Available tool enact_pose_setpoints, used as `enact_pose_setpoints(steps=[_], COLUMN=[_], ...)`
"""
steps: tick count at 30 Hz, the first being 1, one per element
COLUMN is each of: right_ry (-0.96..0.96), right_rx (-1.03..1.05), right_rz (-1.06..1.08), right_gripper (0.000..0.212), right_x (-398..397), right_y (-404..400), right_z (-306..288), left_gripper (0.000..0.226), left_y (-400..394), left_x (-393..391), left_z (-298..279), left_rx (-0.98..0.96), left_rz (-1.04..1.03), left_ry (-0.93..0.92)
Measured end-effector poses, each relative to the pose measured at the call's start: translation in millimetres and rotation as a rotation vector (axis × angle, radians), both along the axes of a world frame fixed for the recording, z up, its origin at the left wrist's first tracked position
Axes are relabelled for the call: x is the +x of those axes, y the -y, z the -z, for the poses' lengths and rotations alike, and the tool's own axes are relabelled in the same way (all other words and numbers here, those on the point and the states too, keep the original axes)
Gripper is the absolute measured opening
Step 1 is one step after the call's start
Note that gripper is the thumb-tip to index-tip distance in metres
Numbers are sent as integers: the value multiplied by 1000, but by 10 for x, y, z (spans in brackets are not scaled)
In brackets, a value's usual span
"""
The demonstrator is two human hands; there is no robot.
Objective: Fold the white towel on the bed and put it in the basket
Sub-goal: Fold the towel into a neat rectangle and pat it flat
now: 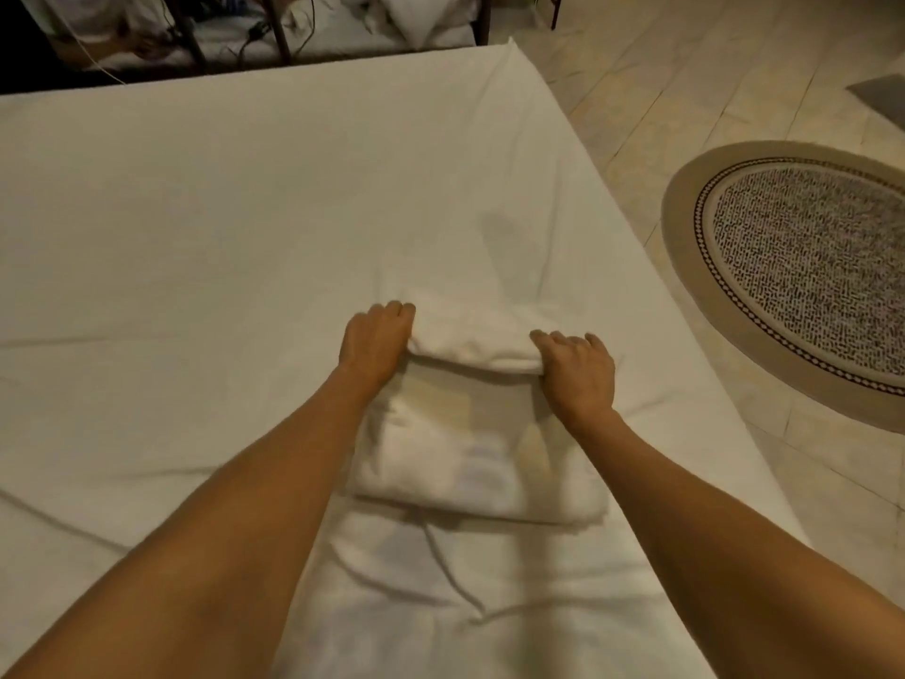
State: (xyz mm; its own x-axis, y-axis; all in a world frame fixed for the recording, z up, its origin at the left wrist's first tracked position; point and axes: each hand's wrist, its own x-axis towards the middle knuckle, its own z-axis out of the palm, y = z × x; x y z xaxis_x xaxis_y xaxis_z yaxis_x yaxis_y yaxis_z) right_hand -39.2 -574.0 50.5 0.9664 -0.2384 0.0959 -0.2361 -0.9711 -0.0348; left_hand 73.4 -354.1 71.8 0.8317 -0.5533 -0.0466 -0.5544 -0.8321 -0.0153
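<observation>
The white towel (470, 448) lies partly folded on the bed (196, 227), near its right side. My left hand (374, 343) grips the towel's far left corner. My right hand (580, 372) grips the far right corner. Between the two hands the far edge of the towel is lifted and curled over toward me, above the flat lower layers. No basket is in view.
The bed's right edge runs diagonally beside a tiled floor (685, 90). An oval patterned rug (803, 267) lies on the floor to the right. Beyond the bed's far edge stand dark furniture legs, cables and heaped white bedding (416, 17).
</observation>
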Motion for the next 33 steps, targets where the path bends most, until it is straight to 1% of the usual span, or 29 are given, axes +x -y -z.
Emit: enact_pose_setpoints(steps=[1, 2, 4, 5, 6, 7, 9, 11, 12, 13, 15, 18, 20, 23, 25, 28, 30, 32, 33], right_ry=[9, 22, 35, 51, 61, 58, 10, -140, -216, -250, -213, -99, -64, -97, -112, -145, -172, -178, -179], right_rx=[-22, -66, -145, -140, -112, -83, -33, 84, 155, 220, 299, 281, 264, 256, 254, 270, 324, 370, 380], right_rz=[3, 9, 46, 59, 59, 40, -30, -43, -27, -6, 29, 47, 62, 69, 68, 69, 83, 96, 102], right_gripper=[47, 56, 80, 86, 87, 82, 66, 59, 60, 61, 62, 62, 62, 61, 60, 58, 56, 56, 56], right_x=[194, 356, 562, 621, 659, 678, 687, 704, 714, 719, 729, 702, 708, 710, 701, 669, 550, 297, 130], right_y=[92, 171, 242, 234, 207, 176, 163, 190, 215, 243, 270, 248, 236, 234, 243, 224, 163, 64, -1], right_z=[24, 72, 191, 257, 329, 420, 635, 835, 946, 1052, 1238, 1411, 1467, 1517, 1500, 1416, 1349, 1293, 1267], left_gripper=[34, 46, 70, 77, 79, 78, 69, 63, 62, 62, 63, 64, 62, 65, 66, 62, 65, 75, 76], left_y=[95, 179, 341, 406, 461, 503, 558, 561, 546, 525, 485, 477, 494, 492, 498, 537, 510, 424, 356], left_x=[201, 364, 521, 539, 531, 495, 426, 407, 416, 429, 424, 366, 368, 398, 416, 432, 315, 37, -146], left_z=[54, 122, 248, 337, 447, 577, 835, 1084, 1198, 1298, 1472, 1668, 1717, 1710, 1667, 1535, 1447, 1391, 1366], left_rx=[-78, -132, -99, -55, -23, -1, 8, 29, 36, 20, -54, -122, -132, -108, -72, -5, 17, -18, -49], left_rz=[-21, -41, -61, -51, -41, -36, -62, -91, -95, -96, -94, -91, -96, -100, -102, -118, -143, -145, -133], left_ry=[35, 65, 83, 72, 55, 35, -92, -239, -266, -271, -218, -68, -41, -93, -156, -286, -309, -308, -319])
